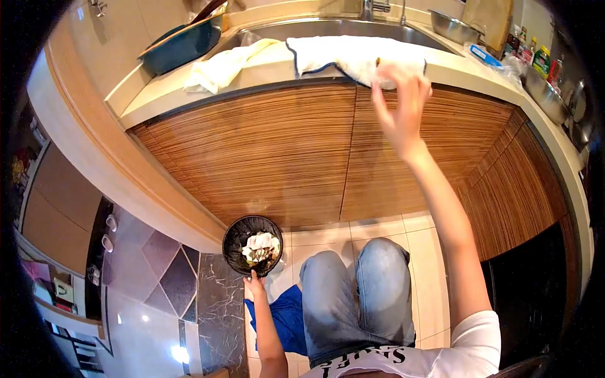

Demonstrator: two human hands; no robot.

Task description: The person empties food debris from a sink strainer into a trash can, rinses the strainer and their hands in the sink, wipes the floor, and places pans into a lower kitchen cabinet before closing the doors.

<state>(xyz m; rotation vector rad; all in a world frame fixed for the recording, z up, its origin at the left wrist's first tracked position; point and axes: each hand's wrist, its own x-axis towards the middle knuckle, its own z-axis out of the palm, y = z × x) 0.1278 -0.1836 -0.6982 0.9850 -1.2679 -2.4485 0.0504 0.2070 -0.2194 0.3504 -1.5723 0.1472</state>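
My left hand (254,285) grips the near rim of a black trash bin (234,242), which is lined with a black bag and holds crumpled white tissue and scraps. The bin stands on the floor by the cabinet. My right hand (403,104) is raised in front of the counter's edge, fingers apart and slightly bent, blurred by motion. Behind its fingertips lies a white towel (340,53) with a dark blue border, draped over the counter edge. A small brown spot shows by the fingertips; I cannot tell whether it is on the towel.
A sink (340,26) is set into the counter, above wood-grain cabinet doors (277,145). A cream cloth (227,66) and a dark blue-green basin (183,45) are at left. Metal bowls (450,26) and bottles (541,60) stand at right. Blue fabric (287,321) hangs beside my knees.
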